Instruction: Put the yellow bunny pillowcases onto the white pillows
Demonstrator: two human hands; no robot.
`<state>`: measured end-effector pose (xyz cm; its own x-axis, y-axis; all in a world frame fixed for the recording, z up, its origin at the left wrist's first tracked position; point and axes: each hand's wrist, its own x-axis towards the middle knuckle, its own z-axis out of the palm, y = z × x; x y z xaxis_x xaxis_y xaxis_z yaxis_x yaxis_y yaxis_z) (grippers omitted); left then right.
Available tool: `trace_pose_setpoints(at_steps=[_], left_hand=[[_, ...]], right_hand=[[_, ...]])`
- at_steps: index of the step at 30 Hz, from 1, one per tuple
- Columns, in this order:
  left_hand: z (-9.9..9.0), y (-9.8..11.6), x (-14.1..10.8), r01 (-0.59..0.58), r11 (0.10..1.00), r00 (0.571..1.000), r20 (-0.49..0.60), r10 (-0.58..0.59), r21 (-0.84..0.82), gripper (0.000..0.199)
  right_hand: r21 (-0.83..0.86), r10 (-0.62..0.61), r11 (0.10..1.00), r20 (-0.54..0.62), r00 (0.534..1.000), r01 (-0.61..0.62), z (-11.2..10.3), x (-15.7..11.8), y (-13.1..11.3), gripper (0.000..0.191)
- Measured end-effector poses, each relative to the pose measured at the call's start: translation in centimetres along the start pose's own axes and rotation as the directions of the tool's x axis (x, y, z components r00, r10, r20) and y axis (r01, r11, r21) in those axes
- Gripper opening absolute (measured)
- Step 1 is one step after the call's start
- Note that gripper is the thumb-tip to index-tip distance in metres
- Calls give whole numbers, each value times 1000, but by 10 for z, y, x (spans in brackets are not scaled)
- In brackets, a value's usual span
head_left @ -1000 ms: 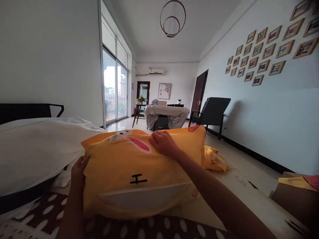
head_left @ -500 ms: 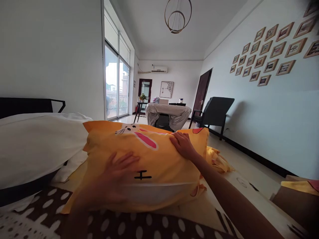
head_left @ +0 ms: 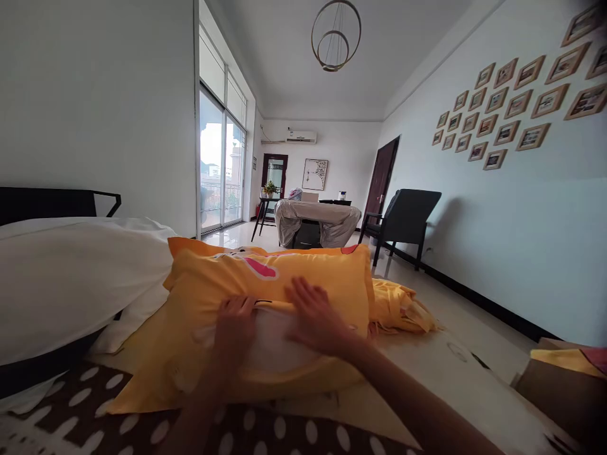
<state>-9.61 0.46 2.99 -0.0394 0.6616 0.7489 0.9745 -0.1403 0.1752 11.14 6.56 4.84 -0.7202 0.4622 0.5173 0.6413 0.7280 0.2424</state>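
Yellow pillowcase (head_left: 277, 285) holds a white pillow (head_left: 270, 344), left fingers (head_left: 239, 304) grasping its edge, right fingers (head_left: 304, 292) spread.

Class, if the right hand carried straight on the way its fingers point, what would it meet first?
Most likely the yellow pillowcase, near its pink print; the right hand appears to rest on it, though blur leaves contact unsure.

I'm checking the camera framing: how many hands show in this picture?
2: the left hand on the yellow pillowcase, near where white shows, and the right hand, slightly blurred, at the pillowcase just to its right.
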Motion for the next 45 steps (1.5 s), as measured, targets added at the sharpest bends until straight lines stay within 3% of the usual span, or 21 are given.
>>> trace_pose_setpoints(at_steps=[4, 8, 13, 17, 19, 22, 26, 29, 34, 40, 45], left_hand=[[-2, 22, -2, 94, 985, 994, 49, -102, 141, 21], [-12, 38, -7, 69, 986, 969, 226, -103, 152, 23], [-18, 49, -13, -33, 973, 905, 419, -68, 228, 31], [-19, 48, -13, -27, 974, 884, 460, -81, 223, 35], [-18, 46, -11, 7, 977, 881, 461, -107, 214, 35], [-15, 43, -6, 30, 975, 886, 447, -128, 220, 36], [-7, 35, 2, 63, 961, 878, 442, -181, 268, 35], [-1, 24, 7, 104, 949, 861, 450, -236, 299, 31], [19, 4, 17, 155, 914, 864, 398, -310, 375, 34], [49, -14, 32, 192, 878, 853, 368, -370, 438, 37], [50, -9, 21, 148, 893, 832, 434, -345, 426, 32]], right_hand=[[-127, 92, 985, -177, 980, -115, 29, 3, -36, 54], [-139, 172, 965, -303, 937, -223, 62, 23, -37, 42], [-124, 70, 984, -395, 916, -128, 82, 26, -30, 40], [41, -2, 999, -389, 921, 20, 69, 6, 4, 43], [162, 145, 982, -351, 925, -92, 57, -6, 35, 39], [268, 432, 897, -358, 828, -352, 42, -24, 76, 29], [326, 522, 846, -353, 776, -421, 41, -46, 87, 20], [352, 518, 843, -325, 791, -407, 54, -54, 69, 21], [337, 457, 867, -244, 855, -367, 75, -56, 46, 23], [233, 361, 914, -98, 927, -331, 80, -63, 25, 21], [152, 384, 910, 45, 922, -387, 83, -61, 30, 24]])
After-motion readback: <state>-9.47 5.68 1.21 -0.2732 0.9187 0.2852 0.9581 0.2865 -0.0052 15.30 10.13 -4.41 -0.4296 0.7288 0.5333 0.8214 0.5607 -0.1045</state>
